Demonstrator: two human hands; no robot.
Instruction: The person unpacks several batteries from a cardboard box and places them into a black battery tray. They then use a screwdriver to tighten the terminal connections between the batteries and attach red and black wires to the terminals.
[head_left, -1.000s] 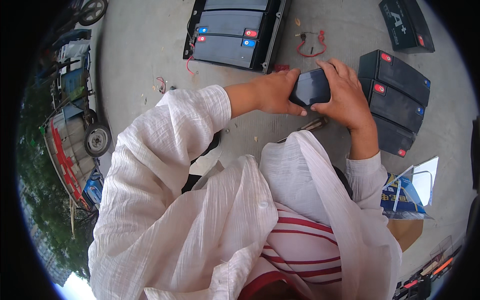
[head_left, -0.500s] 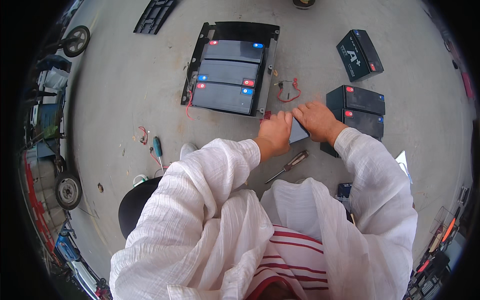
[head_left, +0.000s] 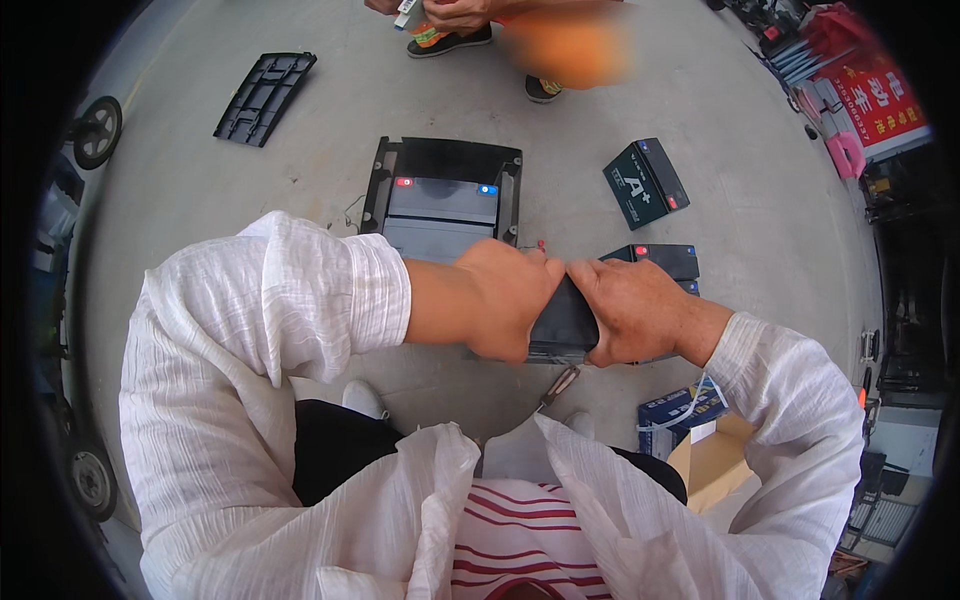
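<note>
A dark battery (head_left: 562,328) is gripped between my two hands. My left hand (head_left: 505,300) closes on its left side, my right hand (head_left: 645,310) on its right. Past my left forearm lies a black casing (head_left: 450,160) with dark batteries (head_left: 442,200) set in it, one showing a red and a blue terminal. My left hand and sleeve cover the casing's near part. More batteries (head_left: 668,260) stand just behind my right hand, partly hidden by it. Farther off, a single battery (head_left: 645,185) sits turned at an angle on the floor.
A screwdriver (head_left: 560,385) lies below the held battery. By my right forearm are a blue box (head_left: 685,412) and an open cardboard box (head_left: 712,460). A black plastic cover (head_left: 265,98) lies far left. At the top, another person's hands (head_left: 455,14) hold a small pale object.
The held battery now appears larger and higher, between both hands. The view has shifted, bringing the other person, the red sign and the boxes into sight.
</note>
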